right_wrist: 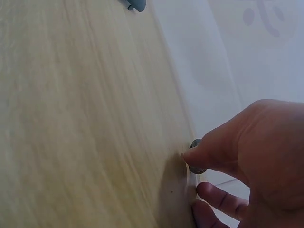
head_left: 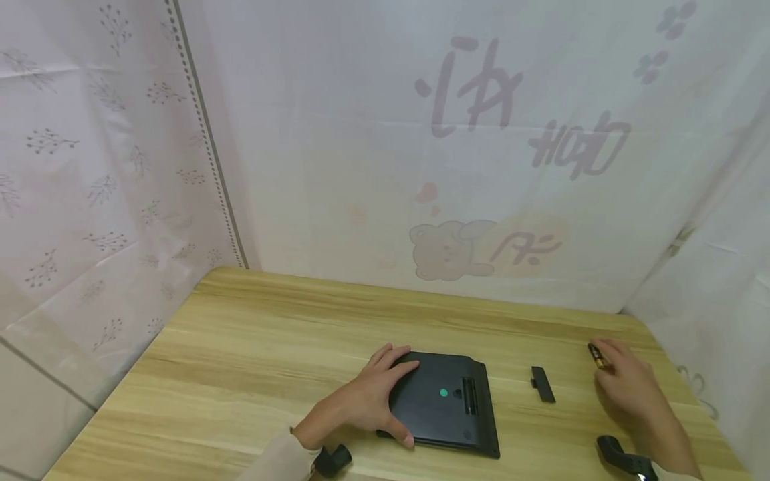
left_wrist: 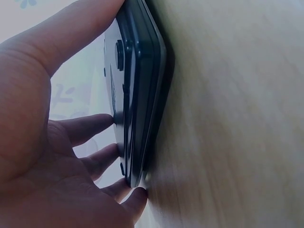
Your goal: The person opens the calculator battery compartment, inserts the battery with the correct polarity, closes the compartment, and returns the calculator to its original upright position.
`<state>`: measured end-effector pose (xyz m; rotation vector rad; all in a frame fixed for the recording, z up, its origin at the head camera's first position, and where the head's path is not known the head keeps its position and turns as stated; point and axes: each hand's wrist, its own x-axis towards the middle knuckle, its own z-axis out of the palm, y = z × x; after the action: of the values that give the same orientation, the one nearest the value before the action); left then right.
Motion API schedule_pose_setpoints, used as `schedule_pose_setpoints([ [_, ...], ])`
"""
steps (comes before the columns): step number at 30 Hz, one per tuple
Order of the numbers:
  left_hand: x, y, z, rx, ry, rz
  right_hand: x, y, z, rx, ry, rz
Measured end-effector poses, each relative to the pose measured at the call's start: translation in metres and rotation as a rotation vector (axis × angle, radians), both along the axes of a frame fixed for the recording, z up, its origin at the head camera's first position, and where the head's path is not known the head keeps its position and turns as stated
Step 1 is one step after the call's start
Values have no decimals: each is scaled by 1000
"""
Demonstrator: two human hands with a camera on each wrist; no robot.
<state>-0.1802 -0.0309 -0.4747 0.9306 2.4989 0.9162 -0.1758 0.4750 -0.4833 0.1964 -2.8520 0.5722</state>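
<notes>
Black device (head_left: 428, 407), one cover (head_left: 544, 385), one battery (head_left: 597, 356)

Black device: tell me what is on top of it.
The black device bears a green dot and a dark slot on its upward face. The left hand holds its left side, hiding the surface beneath.

- The head view looks forward and down from above the bench (head_left: 289, 334), standing well back; it takes in both hands and the pale hanging cloth (head_left: 337, 167) behind.
- The left wrist view sits close by the left hand (head_left: 369, 401), low, facing past the thumb along an edge of the black device (head_left: 433, 407); it is turned sideways, the bench on its right.
- The right wrist view is equally near the right hand (head_left: 628, 384), tilted, bench at left.
- Head and left wrist share the device; head and right wrist share the battery (head_left: 598, 356).
</notes>
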Motion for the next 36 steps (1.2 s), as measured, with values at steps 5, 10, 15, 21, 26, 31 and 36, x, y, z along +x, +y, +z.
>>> schedule_pose_setpoints([
  [5,1,0,0,2,3,-5,1,-5,3,12,-16,-10],
  [10,1,0,0,0,-3,-1,0,-5,5,15,-51,-25],
  [15,1,0,0,1,-4,-3,0,-4,5,13,-68,-32],
  [21,0,-1,0,4,1,-7,1,-4,6,12,-33,-42],
  [26,-1,-1,0,1,4,-6,2,-5,9,14,-53,-60],
  [31,-1,-1,0,3,0,-1,3,-5,10,19,-65,-60],
  [36,0,-1,1,3,-6,0,4,-5,10,13,-59,-61],
])
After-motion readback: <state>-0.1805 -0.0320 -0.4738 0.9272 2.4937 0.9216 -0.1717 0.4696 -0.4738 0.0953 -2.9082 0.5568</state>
